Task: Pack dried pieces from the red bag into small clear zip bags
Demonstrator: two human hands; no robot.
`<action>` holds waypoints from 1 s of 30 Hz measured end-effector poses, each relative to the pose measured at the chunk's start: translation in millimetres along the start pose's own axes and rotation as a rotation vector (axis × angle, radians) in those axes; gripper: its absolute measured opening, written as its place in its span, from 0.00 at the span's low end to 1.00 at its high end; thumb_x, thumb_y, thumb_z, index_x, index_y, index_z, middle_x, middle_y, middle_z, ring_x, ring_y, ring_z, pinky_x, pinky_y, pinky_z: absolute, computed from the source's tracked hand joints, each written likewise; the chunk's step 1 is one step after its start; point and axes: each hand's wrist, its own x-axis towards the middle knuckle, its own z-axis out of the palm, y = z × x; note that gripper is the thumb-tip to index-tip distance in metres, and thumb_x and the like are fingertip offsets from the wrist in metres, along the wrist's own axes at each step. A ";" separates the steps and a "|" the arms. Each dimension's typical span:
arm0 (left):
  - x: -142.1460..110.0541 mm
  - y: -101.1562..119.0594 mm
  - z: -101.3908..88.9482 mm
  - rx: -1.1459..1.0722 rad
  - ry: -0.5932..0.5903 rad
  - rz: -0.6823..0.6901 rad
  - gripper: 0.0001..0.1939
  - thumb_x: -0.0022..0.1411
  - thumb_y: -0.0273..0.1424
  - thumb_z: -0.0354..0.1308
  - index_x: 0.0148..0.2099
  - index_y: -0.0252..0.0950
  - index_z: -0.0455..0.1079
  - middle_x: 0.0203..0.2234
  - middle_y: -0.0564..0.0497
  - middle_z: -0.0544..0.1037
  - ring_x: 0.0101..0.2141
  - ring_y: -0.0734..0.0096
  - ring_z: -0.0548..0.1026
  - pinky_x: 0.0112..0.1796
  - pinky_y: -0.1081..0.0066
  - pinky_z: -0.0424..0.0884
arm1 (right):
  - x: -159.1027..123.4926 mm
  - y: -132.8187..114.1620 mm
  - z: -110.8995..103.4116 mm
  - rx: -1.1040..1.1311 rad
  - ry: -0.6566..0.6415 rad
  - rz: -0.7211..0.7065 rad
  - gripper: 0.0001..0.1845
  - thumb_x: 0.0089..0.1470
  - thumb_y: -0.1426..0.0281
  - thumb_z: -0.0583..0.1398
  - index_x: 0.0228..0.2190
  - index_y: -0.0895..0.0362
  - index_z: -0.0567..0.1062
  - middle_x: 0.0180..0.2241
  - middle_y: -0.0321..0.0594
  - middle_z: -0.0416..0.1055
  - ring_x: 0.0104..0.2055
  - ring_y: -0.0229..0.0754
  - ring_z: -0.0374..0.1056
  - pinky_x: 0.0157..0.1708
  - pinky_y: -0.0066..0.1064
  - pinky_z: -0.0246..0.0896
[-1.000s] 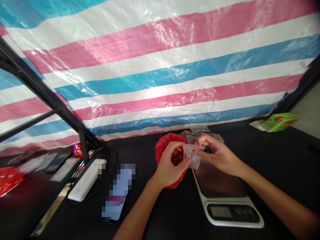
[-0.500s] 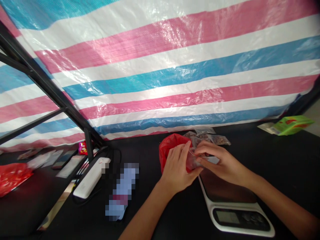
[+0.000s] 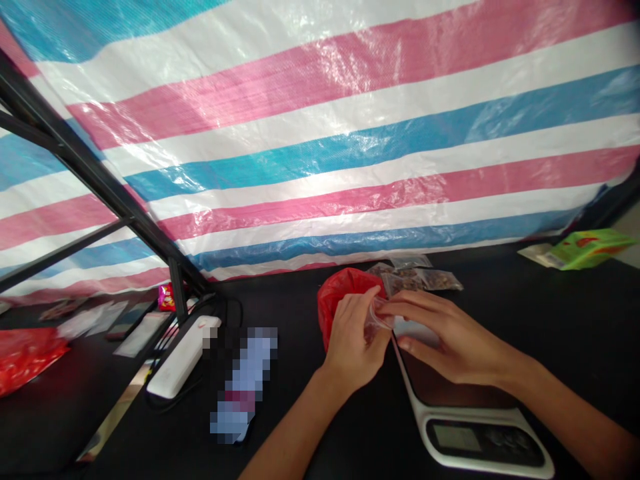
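Note:
My left hand [image 3: 355, 340] is closed around a small clear plastic bag [image 3: 379, 320], with its mouth toward the right. My right hand [image 3: 445, 333] reaches in from the right, fingers stretched out and touching the bag's mouth, the thumb held apart below. Just behind my left hand stands an open red plastic bag [image 3: 334, 293], whose contents are hidden by my hand. Under my right hand lies a kitchen scale [image 3: 485, 440] with a dark plate and white rim. Clear bags holding brown pieces [image 3: 443, 280] lie behind my right hand.
A white power strip [image 3: 183, 357] with black cables and a pixelated phone [image 3: 243, 393] lie on the left. Farther left are flat clear bags [image 3: 143, 333] and a red bag [image 3: 30, 353]. A green packet [image 3: 590, 250] sits back right, before striped sheeting [image 3: 350, 153].
Both hands have come lower, and the small clear bag has gone from being pinched between both hands to sitting in my left hand. My right thumb has moved away from its fingers.

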 end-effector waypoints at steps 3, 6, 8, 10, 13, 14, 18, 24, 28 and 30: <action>1.2 -0.3 -1.2 -0.077 -0.007 0.007 0.25 0.72 0.34 0.58 0.68 0.42 0.63 0.54 0.44 0.77 0.52 0.56 0.75 0.56 0.53 0.71 | 1.1 2.0 -0.1 -0.016 0.036 0.008 0.25 0.65 0.72 0.62 0.62 0.46 0.72 0.51 0.44 0.77 0.53 0.50 0.74 0.53 0.41 0.71; 2.7 -1.1 -2.9 -0.105 -0.063 0.016 0.22 0.74 0.33 0.56 0.68 0.43 0.63 0.56 0.44 0.77 0.54 0.57 0.75 0.58 0.55 0.70 | -0.4 7.6 2.2 -0.015 0.065 -0.017 0.22 0.66 0.75 0.59 0.58 0.45 0.75 0.48 0.42 0.78 0.49 0.48 0.74 0.49 0.40 0.71; 3.7 -1.9 -4.2 -0.120 -0.094 0.032 0.22 0.75 0.31 0.52 0.68 0.42 0.63 0.57 0.44 0.77 0.55 0.58 0.75 0.58 0.56 0.70 | -1.3 10.8 2.8 -0.015 0.080 -0.032 0.22 0.66 0.76 0.58 0.57 0.45 0.76 0.46 0.42 0.77 0.48 0.48 0.74 0.47 0.40 0.70; 4.6 -2.3 -5.4 -0.123 -0.122 0.040 0.22 0.76 0.30 0.49 0.68 0.42 0.62 0.58 0.43 0.76 0.57 0.58 0.75 0.60 0.55 0.70 | -1.4 12.4 2.3 -0.022 0.092 -0.036 0.21 0.67 0.76 0.58 0.56 0.45 0.76 0.46 0.42 0.77 0.48 0.47 0.74 0.47 0.39 0.70; 4.8 -1.5 -6.0 -0.112 -0.160 -0.017 0.27 0.73 0.36 0.58 0.70 0.42 0.60 0.60 0.42 0.75 0.59 0.55 0.74 0.61 0.53 0.70 | -0.9 12.3 1.3 -0.028 0.093 -0.014 0.18 0.67 0.75 0.58 0.53 0.46 0.78 0.45 0.43 0.77 0.47 0.48 0.74 0.46 0.39 0.70; 4.4 -1.1 -5.6 -0.112 -0.168 -0.044 0.32 0.69 0.40 0.63 0.71 0.42 0.59 0.61 0.42 0.74 0.59 0.53 0.74 0.61 0.53 0.70 | -0.7 11.9 1.3 -0.024 0.088 -0.005 0.17 0.67 0.74 0.58 0.52 0.46 0.79 0.45 0.43 0.77 0.46 0.48 0.74 0.45 0.39 0.71; 0.7 0.2 -1.4 -0.149 -0.150 -0.091 0.34 0.66 0.45 0.67 0.68 0.41 0.62 0.61 0.41 0.75 0.60 0.51 0.74 0.61 0.51 0.70 | -0.5 9.8 1.7 -0.010 0.101 0.018 0.18 0.67 0.72 0.58 0.54 0.45 0.78 0.46 0.44 0.77 0.47 0.48 0.75 0.46 0.39 0.73; 6.9 -5.0 -5.8 -0.267 0.341 -0.285 0.22 0.76 0.44 0.50 0.65 0.39 0.62 0.56 0.42 0.76 0.55 0.60 0.77 0.58 0.59 0.72 | -3.5 15.7 -6.3 -0.003 0.259 0.066 0.22 0.66 0.74 0.59 0.56 0.43 0.76 0.48 0.42 0.78 0.50 0.49 0.76 0.49 0.39 0.72; 20.3 -19.2 -20.7 -0.175 0.504 -0.542 0.19 0.76 0.45 0.48 0.58 0.39 0.63 0.45 0.45 0.78 0.43 0.63 0.79 0.48 0.63 0.75 | -4.8 25.5 -8.7 -0.015 0.248 0.044 0.17 0.64 0.75 0.59 0.49 0.45 0.80 0.45 0.41 0.79 0.47 0.49 0.77 0.47 0.39 0.71; 24.1 -25.9 -27.2 -0.060 0.417 -0.626 0.17 0.72 0.43 0.55 0.55 0.39 0.64 0.43 0.46 0.78 0.42 0.62 0.79 0.47 0.61 0.74 | -4.7 27.9 -6.6 -0.023 0.222 0.036 0.16 0.64 0.75 0.59 0.48 0.46 0.80 0.44 0.41 0.79 0.47 0.49 0.77 0.46 0.39 0.71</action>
